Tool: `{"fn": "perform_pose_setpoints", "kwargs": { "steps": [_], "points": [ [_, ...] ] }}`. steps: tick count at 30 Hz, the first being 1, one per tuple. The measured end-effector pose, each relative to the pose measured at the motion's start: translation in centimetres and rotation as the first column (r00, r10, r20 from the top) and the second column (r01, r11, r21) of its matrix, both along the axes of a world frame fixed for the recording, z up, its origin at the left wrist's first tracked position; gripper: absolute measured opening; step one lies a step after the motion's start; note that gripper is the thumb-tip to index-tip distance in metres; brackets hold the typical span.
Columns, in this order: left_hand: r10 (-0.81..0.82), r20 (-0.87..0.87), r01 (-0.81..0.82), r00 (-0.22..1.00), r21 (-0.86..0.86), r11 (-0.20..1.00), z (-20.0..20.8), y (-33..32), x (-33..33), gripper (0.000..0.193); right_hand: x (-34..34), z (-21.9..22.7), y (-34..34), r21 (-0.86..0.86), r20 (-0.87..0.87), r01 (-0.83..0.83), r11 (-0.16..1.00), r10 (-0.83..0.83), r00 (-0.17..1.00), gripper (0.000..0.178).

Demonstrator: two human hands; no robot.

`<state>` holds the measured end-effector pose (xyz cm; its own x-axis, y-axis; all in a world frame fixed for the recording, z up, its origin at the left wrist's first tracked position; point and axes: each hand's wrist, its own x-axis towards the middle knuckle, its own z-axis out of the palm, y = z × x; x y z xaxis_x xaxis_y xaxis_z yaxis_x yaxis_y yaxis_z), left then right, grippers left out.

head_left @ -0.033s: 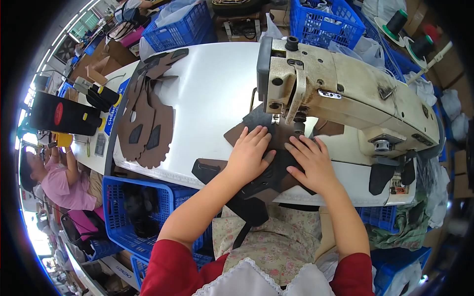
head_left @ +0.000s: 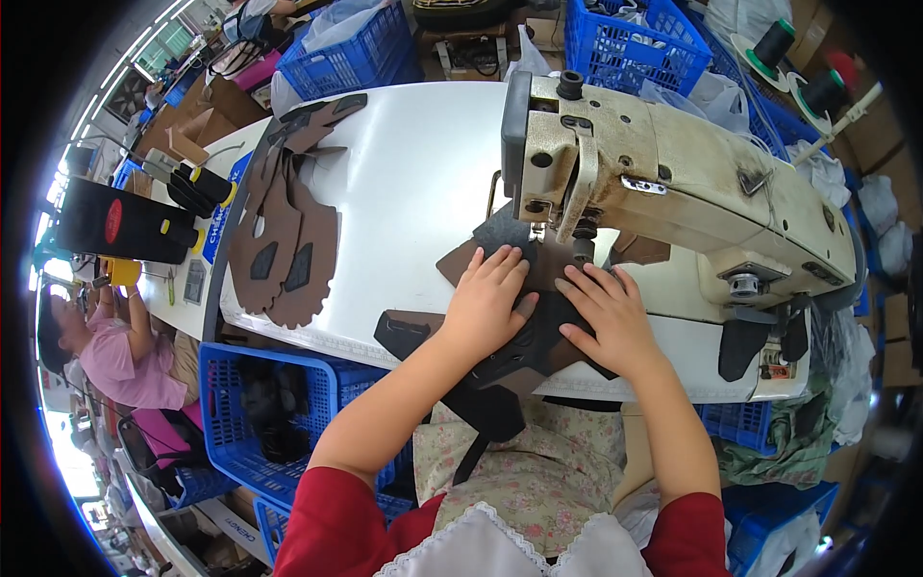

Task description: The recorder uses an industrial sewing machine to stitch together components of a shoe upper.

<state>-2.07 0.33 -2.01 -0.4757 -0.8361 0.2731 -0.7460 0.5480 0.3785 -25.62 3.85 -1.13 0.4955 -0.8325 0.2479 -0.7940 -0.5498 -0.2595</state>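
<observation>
My left hand (head_left: 490,300) lies flat on a brown and black cut piece (head_left: 486,409), its fingers stretched toward the needle area of a cream sewing machine (head_left: 663,159). To its right, my right hand (head_left: 610,322) presses on the same piece with fingers spread. Both hands are open, gripping nothing. The piece's far part lies under the machine's presser foot; its near part hangs over the table's front edge toward my lap. Under the palms, the material is hidden.
Brown cut pieces with black patches (head_left: 312,236) lie stacked on the white table (head_left: 413,144) at left. A blue crate (head_left: 226,423) stands below the table's left front edge. Green thread cones (head_left: 772,43) stand far right. Another person (head_left: 135,356) sits at far left.
</observation>
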Motion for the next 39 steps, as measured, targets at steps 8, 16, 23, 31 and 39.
{"fn": "perform_pose_setpoints", "kwargs": {
  "steps": [8,16,23,31,39],
  "points": [
    [0.015,-0.015,-0.016,1.0,-0.013,1.0,0.0,0.2,-0.4,0.047,-0.5,0.3,-0.3,0.016,0.014,-0.019,1.0,0.019,1.0,0.054],
    [-0.031,-0.022,0.031,0.999,-0.022,0.999,0.2,0.3,0.3,0.046,0.4,0.1,1.0,0.007,0.054,0.017,1.0,-0.018,0.998,0.052],
    [-0.044,0.004,0.044,0.999,-0.022,0.999,0.6,1.3,0.7,0.046,1.3,0.3,2.6,0.011,0.042,0.051,0.999,-0.051,0.998,0.051],
    [-0.033,0.021,0.034,0.999,-0.029,0.999,0.4,1.5,0.8,0.045,1.4,0.4,2.6,0.029,0.027,0.047,0.998,-0.048,0.999,0.053],
    [-0.011,0.015,0.011,1.0,-0.039,0.999,0.5,1.8,0.7,0.044,1.2,0.8,2.3,0.07,0.056,0.026,0.997,-0.03,0.998,0.051]
  ]
}}
